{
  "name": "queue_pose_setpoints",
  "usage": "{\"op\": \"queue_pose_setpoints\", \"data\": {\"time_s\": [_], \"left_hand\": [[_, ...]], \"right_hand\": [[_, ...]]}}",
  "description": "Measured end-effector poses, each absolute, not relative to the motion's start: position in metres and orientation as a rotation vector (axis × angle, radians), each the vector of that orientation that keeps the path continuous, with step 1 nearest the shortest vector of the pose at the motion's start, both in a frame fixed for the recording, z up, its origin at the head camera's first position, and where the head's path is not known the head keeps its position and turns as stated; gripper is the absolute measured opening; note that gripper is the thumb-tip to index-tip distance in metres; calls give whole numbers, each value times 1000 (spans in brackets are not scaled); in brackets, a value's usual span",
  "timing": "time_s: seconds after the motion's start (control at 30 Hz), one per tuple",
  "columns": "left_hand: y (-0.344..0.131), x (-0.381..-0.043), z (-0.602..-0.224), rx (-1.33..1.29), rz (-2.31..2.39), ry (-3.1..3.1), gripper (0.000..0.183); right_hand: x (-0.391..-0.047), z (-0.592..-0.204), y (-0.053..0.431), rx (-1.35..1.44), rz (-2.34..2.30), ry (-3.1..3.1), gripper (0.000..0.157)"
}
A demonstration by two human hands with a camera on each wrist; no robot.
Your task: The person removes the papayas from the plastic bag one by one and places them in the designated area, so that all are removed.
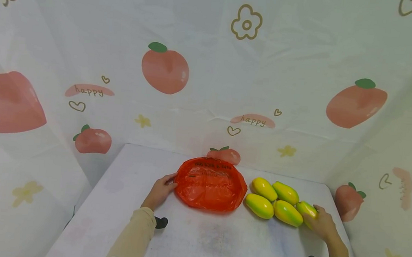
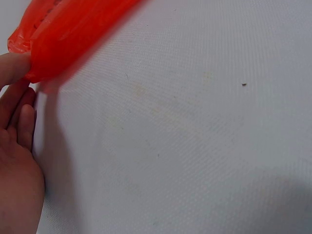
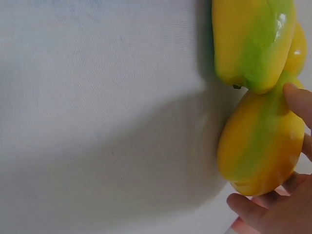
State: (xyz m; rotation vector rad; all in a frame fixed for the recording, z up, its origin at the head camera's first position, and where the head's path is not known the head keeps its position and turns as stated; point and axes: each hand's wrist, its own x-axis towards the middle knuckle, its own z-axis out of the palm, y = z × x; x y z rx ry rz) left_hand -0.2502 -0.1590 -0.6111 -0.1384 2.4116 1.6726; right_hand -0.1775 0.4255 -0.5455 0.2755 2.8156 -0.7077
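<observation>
A red plastic bag (image 1: 209, 188) with dark print lies spread on the table, its rim rounded. My left hand (image 1: 160, 190) pinches the bag's left edge; in the left wrist view the thumb lies on the red plastic (image 2: 73, 41) and the other fingers are below it. To the right of the bag lie several glossy yellow-green papaya-like fruits (image 1: 288, 213). My right hand (image 1: 320, 223) holds the rightmost fruit (image 1: 306, 209). In the right wrist view, thumb and fingers curve around this fruit (image 3: 261, 144), which touches its neighbour (image 3: 251, 44).
The white table (image 1: 109, 226) meets a printed cloth wall (image 1: 191, 123) at the back, with more cloth on both sides. Dark rounded pieces (image 1: 161, 223) show by each wrist. A small dark speck (image 2: 244, 84) lies on the table.
</observation>
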Motion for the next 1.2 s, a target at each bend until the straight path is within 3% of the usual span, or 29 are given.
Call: {"op": "queue_pose_setpoints", "data": {"time_s": [0.9,1.2], "left_hand": [[-166,-254,-612,-115,1652,2376,52],[-168,-255,-600,-122,1591,2376,55]], "right_hand": [[-176,-533,414,428,-768,2759,92],[-177,-533,415,387,-702,2832,85]]}}
